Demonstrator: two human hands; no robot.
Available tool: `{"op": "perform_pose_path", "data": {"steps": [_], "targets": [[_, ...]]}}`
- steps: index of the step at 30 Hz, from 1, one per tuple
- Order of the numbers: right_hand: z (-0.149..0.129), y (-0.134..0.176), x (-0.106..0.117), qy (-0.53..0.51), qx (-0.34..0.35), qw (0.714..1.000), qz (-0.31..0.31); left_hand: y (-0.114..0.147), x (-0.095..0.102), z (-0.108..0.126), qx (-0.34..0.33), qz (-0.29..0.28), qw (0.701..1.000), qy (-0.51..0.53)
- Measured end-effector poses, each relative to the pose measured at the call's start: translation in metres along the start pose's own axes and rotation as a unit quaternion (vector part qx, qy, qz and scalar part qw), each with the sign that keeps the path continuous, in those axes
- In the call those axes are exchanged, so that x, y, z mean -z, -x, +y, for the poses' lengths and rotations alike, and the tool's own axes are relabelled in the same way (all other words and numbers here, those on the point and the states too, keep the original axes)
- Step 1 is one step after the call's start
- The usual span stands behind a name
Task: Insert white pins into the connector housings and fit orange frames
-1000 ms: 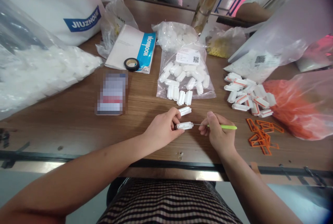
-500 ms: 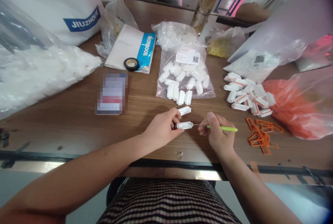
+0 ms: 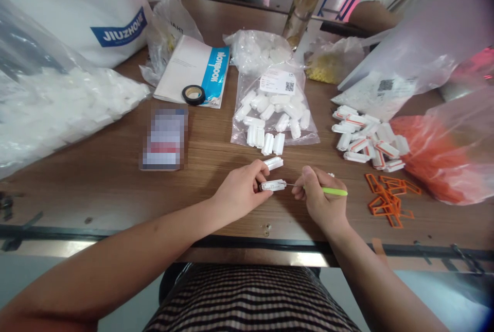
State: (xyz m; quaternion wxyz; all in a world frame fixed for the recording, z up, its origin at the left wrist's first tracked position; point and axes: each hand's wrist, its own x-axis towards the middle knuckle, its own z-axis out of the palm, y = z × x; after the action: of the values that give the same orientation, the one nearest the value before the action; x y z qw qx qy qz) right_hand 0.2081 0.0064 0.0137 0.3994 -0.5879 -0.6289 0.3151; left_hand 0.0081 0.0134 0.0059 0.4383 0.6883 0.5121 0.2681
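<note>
My left hand (image 3: 245, 188) is closed, its thumb and fingertips pinching a white plastic connector housing (image 3: 273, 186) with rows of small holes. Another white housing (image 3: 274, 163) lies just beyond those fingers. My right hand (image 3: 322, 195) is closed around a pick tool with a lime-green handle (image 3: 335, 191). The tool's thin metal shaft (image 3: 292, 185) reaches left to the right end of the held housing; whether the tip is inside it I cannot tell. A small white bit (image 3: 331, 174) shows just behind the right hand.
White housings lie in and before a clear bag (image 3: 276, 110). At right are orange-striped housings (image 3: 370, 139), loose orange frames (image 3: 388, 201) and a bag of orange parts (image 3: 428, 157). Left stand a phone (image 3: 164, 139), notebook (image 3: 185, 67), black tape roll (image 3: 193, 95) and large bags (image 3: 57, 105).
My right hand and the green-handled pick have shifted slightly left, closer to the held housing. My left hand and its housing stay in nearly the same place.
</note>
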Motion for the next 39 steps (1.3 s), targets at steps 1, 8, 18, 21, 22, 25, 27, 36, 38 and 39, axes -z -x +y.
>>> {"op": "perform_pose_path", "data": {"steps": [1,8,18,21,22,25,27,36,38,39], "targets": [[0.000,0.001,0.000,0.004,0.011,1.000,0.000,0.000,0.000,0.000,-0.004,0.000,1.000,-0.004],[-0.002,-0.002,0.028,-0.043,-0.019,0.997,0.060,0.000,0.001,-0.001,-0.041,-0.011,0.998,-0.039],[0.055,0.006,0.110,0.393,0.182,0.900,-0.052,0.004,-0.008,0.004,-0.070,0.001,0.987,-0.141],[0.062,0.009,0.113,0.432,0.220,0.870,-0.089,0.003,-0.011,0.004,-0.078,-0.003,0.981,-0.176],[0.062,0.010,0.112,0.434,0.229,0.866,-0.099,0.003,-0.012,0.004,-0.082,-0.007,0.979,-0.187],[0.062,0.015,0.108,0.434,0.232,0.865,-0.097,0.003,-0.011,0.004,-0.085,-0.022,0.973,-0.213],[0.063,0.021,0.107,0.425,0.224,0.873,-0.086,0.004,-0.010,0.005,-0.088,-0.028,0.970,-0.225],[0.092,0.029,0.174,0.362,0.046,0.920,0.145,0.002,0.000,0.004,-0.084,-0.023,0.987,-0.134],[0.104,0.022,0.199,0.352,-0.008,0.925,0.143,0.002,0.002,0.002,-0.063,-0.010,0.992,-0.106],[0.109,0.017,0.210,0.354,-0.026,0.924,0.142,0.002,0.002,0.001,-0.053,-0.007,0.994,-0.093]]}}
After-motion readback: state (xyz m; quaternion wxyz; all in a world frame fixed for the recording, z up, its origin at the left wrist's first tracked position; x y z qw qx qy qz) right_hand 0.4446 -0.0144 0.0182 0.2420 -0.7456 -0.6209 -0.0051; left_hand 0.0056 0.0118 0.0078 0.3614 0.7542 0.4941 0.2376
